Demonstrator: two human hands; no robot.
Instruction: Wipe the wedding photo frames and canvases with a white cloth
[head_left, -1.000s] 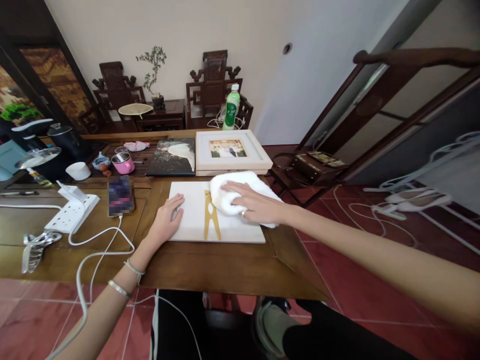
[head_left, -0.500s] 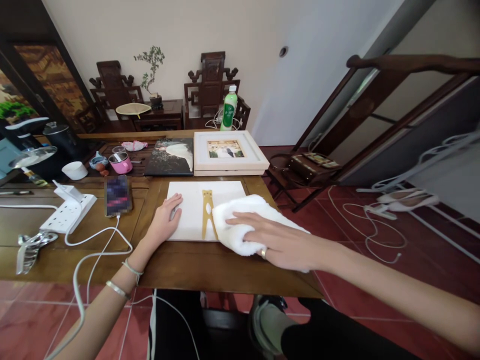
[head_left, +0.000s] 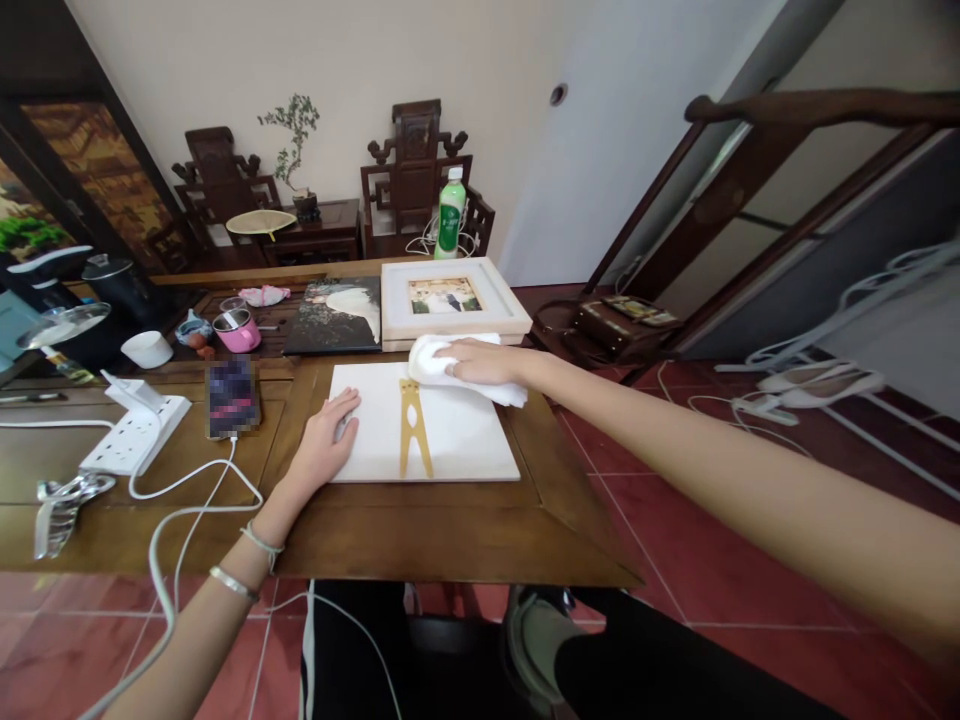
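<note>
A white rectangular panel (head_left: pixel 474 440) lies flat on the wooden table, with a gold A-shaped piece (head_left: pixel 411 425) along its middle. My left hand (head_left: pixel 330 435) rests on the panel's left edge, fingers stretched out and thumb apart. In my right hand (head_left: pixel 484 362) is a folded white towel (head_left: pixel 431 362), pressed down over the panel's far right part. That towel covers the far right corner of the panel.
Behind the panel are a white-framed picture (head_left: pixel 450 315) and a dark picture (head_left: pixel 319 325). A green bottle (head_left: pixel 450 220) stands beyond. To the left are a phone (head_left: pixel 232 395) on a cable, a power strip (head_left: pixel 139 435), a silver hair claw (head_left: pixel 64 510) and a pink cup (head_left: pixel 238 330).
My right hand has moved the towel from the panel's near right side to its far right edge, uncovering the near right corner. My left hand stays at the left edge.
</note>
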